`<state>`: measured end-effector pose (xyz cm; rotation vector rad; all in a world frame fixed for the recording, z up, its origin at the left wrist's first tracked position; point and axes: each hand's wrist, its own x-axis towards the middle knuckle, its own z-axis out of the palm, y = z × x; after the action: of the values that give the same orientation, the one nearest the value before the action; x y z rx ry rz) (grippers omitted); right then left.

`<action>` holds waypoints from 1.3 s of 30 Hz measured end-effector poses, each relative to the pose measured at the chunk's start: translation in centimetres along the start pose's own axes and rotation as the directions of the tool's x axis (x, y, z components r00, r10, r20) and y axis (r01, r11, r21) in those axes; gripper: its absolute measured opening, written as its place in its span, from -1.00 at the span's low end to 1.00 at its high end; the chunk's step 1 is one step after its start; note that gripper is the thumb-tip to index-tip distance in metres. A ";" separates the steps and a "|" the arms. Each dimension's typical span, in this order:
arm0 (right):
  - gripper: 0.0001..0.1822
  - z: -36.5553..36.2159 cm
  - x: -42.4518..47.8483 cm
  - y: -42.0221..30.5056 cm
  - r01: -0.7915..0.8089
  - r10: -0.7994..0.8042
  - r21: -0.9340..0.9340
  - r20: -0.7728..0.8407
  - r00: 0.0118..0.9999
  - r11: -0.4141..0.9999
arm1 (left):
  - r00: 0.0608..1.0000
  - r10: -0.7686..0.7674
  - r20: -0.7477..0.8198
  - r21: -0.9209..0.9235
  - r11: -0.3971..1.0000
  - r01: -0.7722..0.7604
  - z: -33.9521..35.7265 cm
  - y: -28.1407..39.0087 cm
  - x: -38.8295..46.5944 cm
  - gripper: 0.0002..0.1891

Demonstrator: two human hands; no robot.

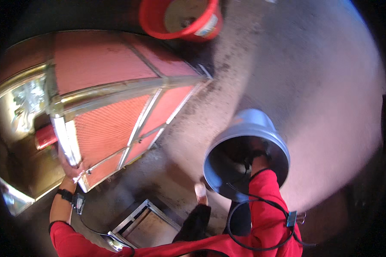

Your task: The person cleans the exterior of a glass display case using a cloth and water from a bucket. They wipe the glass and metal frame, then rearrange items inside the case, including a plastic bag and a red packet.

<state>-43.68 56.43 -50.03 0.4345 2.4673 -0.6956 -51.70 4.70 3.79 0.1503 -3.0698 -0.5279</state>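
Note:
My left hand [73,171] grips the metal edge post [64,141] of a cabinet [106,128] with red mesh and panels in a metal frame, near the bottom of its open side. My right arm reaches down into a bluish-grey plastic bucket [212,170], tilted with its mouth towards me. Deep shadow inside the bucket obscures my right hand [256,147], so its fingers and anything in them cannot be made out. A black cable [233,221] loops over my right sleeve, held there by a binder clip [291,219].
A red bucket [151,27] stands beyond the cabinet. Inside the cabinet are a red item [46,137] and clear plastic wrapping [30,99]. Near my feet lies a metal-framed wooden panel or stool [152,228]. The floor [199,128] is dusty, with strong light at right.

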 end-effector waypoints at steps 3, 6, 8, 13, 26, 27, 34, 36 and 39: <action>-0.57 4.7 -1.8 0.2 0.052 -0.055 0.025 0.096 0.994 0.998 | 0.986 0.126 0.109 0.404 0.901 -0.160 -1.2 0.7 -1.8 -0.13; -0.57 9.3 -4.3 3.4 0.078 -0.081 0.031 0.103 0.991 0.996 | 0.949 0.288 0.129 0.513 0.800 -0.312 0.8 3.1 0.2 -0.14; -0.56 12.4 -4.6 6.6 0.088 -0.092 0.047 0.077 0.993 0.995 | 0.972 0.209 0.105 0.439 0.868 -0.234 1.1 1.9 1.4 -0.13; -0.56 9.8 -5.1 5.7 0.136 -0.121 -0.054 0.222 0.967 0.989 | 0.984 0.139 0.107 0.477 0.861 -0.174 -0.8 0.6 -2.6 -0.13; -0.56 5.4 -5.1 4.3 0.094 -0.035 -0.144 0.372 0.928 0.985 | 0.980 0.153 0.129 0.400 0.896 -0.193 -2.9 -5.8 -3.0 -0.06; -0.56 5.7 -5.3 4.1 0.104 -0.043 -0.138 0.385 0.922 0.985 | 0.976 0.172 0.136 0.403 0.890 -0.213 -3.0 -5.9 -3.1 -0.06; -0.56 7.3 -7.5 1.9 0.155 -0.099 -0.079 0.474 0.875 0.985 | 0.929 0.328 0.169 0.438 0.820 -0.369 -2.4 -4.9 -2.8 -0.09; -0.55 7.3 -7.6 1.5 0.159 -0.109 -0.061 0.488 0.866 0.985 | 0.932 0.311 0.186 0.476 0.801 -0.363 -2.5 -4.3 -2.4 -0.10; -0.55 7.5 -7.9 0.1 0.159 -0.135 -0.005 0.498 0.856 0.987 | 0.946 0.277 0.169 0.467 0.823 -0.324 -2.2 -3.3 -1.7 -0.11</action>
<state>-34.19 51.08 -50.97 0.0313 2.0286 -0.7059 -49.67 1.03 4.71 -0.3637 -3.1495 0.2768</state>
